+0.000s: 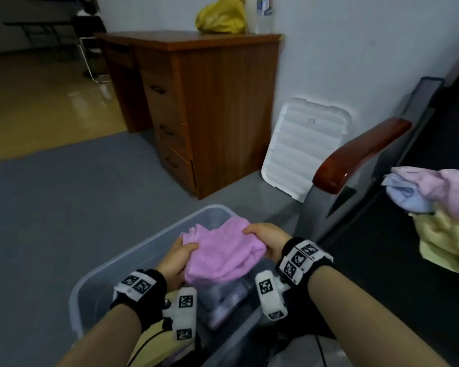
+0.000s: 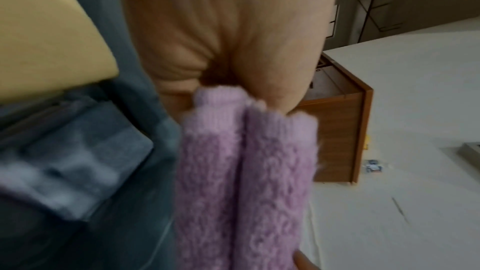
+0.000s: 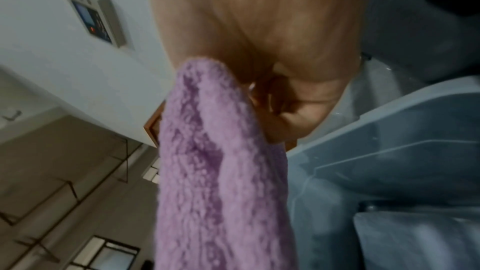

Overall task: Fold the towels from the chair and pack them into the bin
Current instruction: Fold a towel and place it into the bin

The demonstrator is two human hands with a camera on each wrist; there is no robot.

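A folded purple towel [image 1: 220, 250] hangs just above the translucent grey bin [image 1: 133, 258] on the floor. My left hand [image 1: 178, 258] grips its left end, thumb on top. Its right end is held by my right hand [image 1: 265, 238]. In the left wrist view the purple towel [image 2: 246, 182] is pinched in my left hand [image 2: 233, 65], its layers doubled. In the right wrist view the purple towel [image 3: 215, 171] is clamped in my right hand [image 3: 265, 73] over the bin [image 3: 389, 151]. A pile of unfolded towels [image 1: 440, 207], pink, blue and yellow, lies on the black chair [image 1: 382, 234] at right.
A wooden drawer desk [image 1: 202, 107] stands behind the bin, with a yellow bag [image 1: 220, 18] on top. The white bin lid [image 1: 305, 147] leans on the wall. The chair's red-brown armrest [image 1: 361, 154] juts between lid and towel pile. Folded items, one yellow [image 1: 157, 340], lie in the bin.
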